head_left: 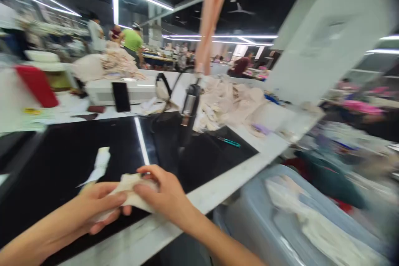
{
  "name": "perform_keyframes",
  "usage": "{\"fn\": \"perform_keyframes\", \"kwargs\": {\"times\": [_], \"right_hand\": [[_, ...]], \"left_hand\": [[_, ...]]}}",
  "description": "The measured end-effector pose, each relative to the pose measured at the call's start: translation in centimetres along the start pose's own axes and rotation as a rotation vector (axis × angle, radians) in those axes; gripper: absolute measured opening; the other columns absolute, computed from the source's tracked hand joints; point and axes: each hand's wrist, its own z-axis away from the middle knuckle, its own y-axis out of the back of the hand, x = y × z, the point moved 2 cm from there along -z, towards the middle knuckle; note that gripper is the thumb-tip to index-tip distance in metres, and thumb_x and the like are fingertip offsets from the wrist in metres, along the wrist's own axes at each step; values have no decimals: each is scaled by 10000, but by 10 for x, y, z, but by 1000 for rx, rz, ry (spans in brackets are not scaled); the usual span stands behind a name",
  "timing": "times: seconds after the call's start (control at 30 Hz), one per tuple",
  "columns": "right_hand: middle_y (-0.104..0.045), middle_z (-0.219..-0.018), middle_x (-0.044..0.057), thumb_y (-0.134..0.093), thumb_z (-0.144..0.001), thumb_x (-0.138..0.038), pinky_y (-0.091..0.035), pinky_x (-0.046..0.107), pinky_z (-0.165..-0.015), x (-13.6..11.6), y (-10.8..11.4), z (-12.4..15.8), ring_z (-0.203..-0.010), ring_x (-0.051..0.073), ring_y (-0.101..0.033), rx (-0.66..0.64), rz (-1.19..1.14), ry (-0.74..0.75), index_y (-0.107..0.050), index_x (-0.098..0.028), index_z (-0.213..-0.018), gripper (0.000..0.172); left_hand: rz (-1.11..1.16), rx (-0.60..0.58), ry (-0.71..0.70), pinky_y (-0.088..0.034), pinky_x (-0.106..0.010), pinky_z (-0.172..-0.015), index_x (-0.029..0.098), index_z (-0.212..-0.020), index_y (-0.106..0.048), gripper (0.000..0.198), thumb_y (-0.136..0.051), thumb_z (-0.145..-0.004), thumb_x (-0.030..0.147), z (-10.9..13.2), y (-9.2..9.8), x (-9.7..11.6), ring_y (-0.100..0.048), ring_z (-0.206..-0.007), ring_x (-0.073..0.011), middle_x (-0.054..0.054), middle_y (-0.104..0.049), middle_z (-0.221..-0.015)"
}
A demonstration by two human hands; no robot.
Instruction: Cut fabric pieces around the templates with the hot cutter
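Both hands grip one small piece of cream fabric (129,182) over the near edge of the black table surface (71,145). My left hand (98,203) pinches its left side between thumb and fingers. On the right side, my right hand (162,191) presses it with thumb and fingers closed; parts of the cloth are hidden under both hands. Just beyond my left hand lies a white strip with faint print (101,163). A dark upright device (190,106) stands on the table farther off, blurred.
Heaped pale fabric (233,99) lies at the back right, near a teal-handled tool (229,142). A black phone-like slab (121,97) leans at the back. To the right stands a grey-blue bin (258,199) with cream cloth inside. Several people work in the distance.
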Motion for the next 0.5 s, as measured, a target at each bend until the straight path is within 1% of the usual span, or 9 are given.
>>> {"fn": "perform_keyframes", "kwargs": {"times": [0.03, 0.07, 0.1, 0.2, 0.23, 0.27, 0.37, 0.43, 0.5], "right_hand": [[-753, -1014, 5, -713, -841, -350, -519, 285, -834, 2, 1, 1, -934, 200, -695, -17, -14, 6, -726, -240, -1096, 278], [-751, -983, 18, -690, -848, -354, -513, 287, -813, 4, 2, 0, -905, 202, -687, -38, -27, 5, -730, -218, -1044, 242], [-745, -940, 27, -679, -854, -381, -507, 288, -781, 9, 3, -1, -857, 201, -676, -68, -40, -1, -729, -200, -1014, 246], [-713, -779, 28, -629, -894, -520, -465, 265, -604, 23, 5, -7, -675, 181, -626, -176, -72, -32, -727, -176, -1008, 375], [-708, -757, 24, -610, -900, -568, -450, 257, -571, 27, 6, -8, -644, 174, -614, -204, -77, -57, -727, -180, -1017, 421], [-713, -764, 22, -614, -887, -607, -458, 255, -575, 31, 8, -8, -647, 175, -618, -212, -77, -93, -725, -189, -1046, 461], [-753, -917, 40, -639, -851, -648, -525, 267, -674, 37, 16, -8, -769, 207, -675, -176, 9, -105, -719, -224, -1136, 517], [-753, -1079, 54, -670, -837, -615, -556, 283, -799, 37, 20, -10, -930, 238, -698, -159, 123, -32, -721, -253, -1172, 496], [-731, -1184, 48, -706, -826, -561, -547, 296, -912, 35, 22, -12, -1057, 249, -683, -135, 245, 63, -716, -288, -1206, 468]], "left_hand": [[25, -160, -4, -223, -150, -385, 148, -887, -713, 432, -808, -729, 539, 4, -8, 8, -328, -439, -14, -16, -684, -759], [65, -229, -28, -243, -147, -385, 146, -946, -713, 440, -805, -744, 525, 7, -13, 15, -376, -452, -22, -38, -703, -800], [90, -263, -39, -273, -144, -392, 139, -994, -715, 438, -798, -762, 501, 7, -15, 20, -418, -473, -32, -50, -708, -813], [165, -272, -26, -353, -140, -413, 121, -983, -720, 407, -820, -745, 436, 6, -13, 24, -491, -518, -51, -62, -713, -815], [180, -268, -31, -364, -141, -419, 117, -981, -723, 397, -819, -746, 423, 5, -12, 23, -504, -527, -53, -67, -716, -824], [192, -270, -37, -374, -142, -425, 116, -975, -726, 382, -816, -749, 411, 5, -11, 22, -514, -533, -55, -69, -720, -829], [208, -279, -38, -395, -145, -447, 120, -980, -733, 344, -800, -769, 382, 4, -11, 17, -527, -547, -54, -72, -733, -856], [205, -274, -31, -404, -144, -458, 123, -1012, -736, 354, -797, -774, 379, 3, -11, 15, -535, -559, -53, -74, -740, -871], [194, -261, -45, -418, -140, -467, 123, -1037, -737, 373, -794, -775, 382, 2, -12, 14, -550, -574, -56, -76, -741, -874]]}}
